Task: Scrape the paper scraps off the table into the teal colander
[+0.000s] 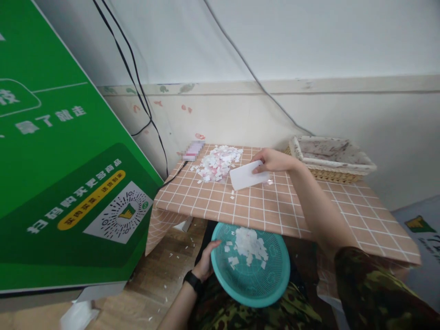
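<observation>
My right hand [275,161] grips a flat white card [248,175] with rounded corners, held low over the checked tablecloth. To the card's left lies a spread heap of small white and pinkish paper scraps [217,163], and a couple of scraps sit just in front of the card. My left hand [207,259] holds the left rim of a round teal plastic basket [254,300] at my lap, below the table's front edge. More white paper scraps [250,245] lie inside it. The left fingers under the basket are hidden.
A lined wicker basket [335,173] stands at the table's back right. At the back left lies a blurred phone-like object [193,151] with a black cable. A large green cabinet [68,151] stands left of the table [285,208]. Scraps litter the wooden floor [161,275].
</observation>
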### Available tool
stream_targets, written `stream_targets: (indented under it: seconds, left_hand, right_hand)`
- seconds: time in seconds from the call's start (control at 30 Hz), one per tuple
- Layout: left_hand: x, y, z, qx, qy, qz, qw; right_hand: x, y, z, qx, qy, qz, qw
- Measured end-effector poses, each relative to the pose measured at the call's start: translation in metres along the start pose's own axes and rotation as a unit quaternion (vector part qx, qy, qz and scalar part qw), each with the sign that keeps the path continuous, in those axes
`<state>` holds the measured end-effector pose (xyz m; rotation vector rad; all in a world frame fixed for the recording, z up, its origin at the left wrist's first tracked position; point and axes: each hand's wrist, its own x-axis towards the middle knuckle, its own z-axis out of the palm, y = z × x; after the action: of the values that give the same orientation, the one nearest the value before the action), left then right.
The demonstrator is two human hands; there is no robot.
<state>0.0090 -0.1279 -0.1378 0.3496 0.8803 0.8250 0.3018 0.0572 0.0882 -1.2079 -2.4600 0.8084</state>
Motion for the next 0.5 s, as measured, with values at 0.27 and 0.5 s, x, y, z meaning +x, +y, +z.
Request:
stream_targets:
  seconds: [0.27, 0.5]
  left_hand:
    - [-0.001, 0.001, 0.002, -0.015, -0.024, 0.008, 1.000]
    - [-0.005, 0.002, 0.005, -0.026, -0.030, 0.016, 0.999]
  right_hand:
    - [-0.050, 0.002, 0.051, -0.040, 0.185, 0.079, 0.979]
    - [-0.070, -0.009, 0.109, 0.017, 0.310, 0.110, 0.944]
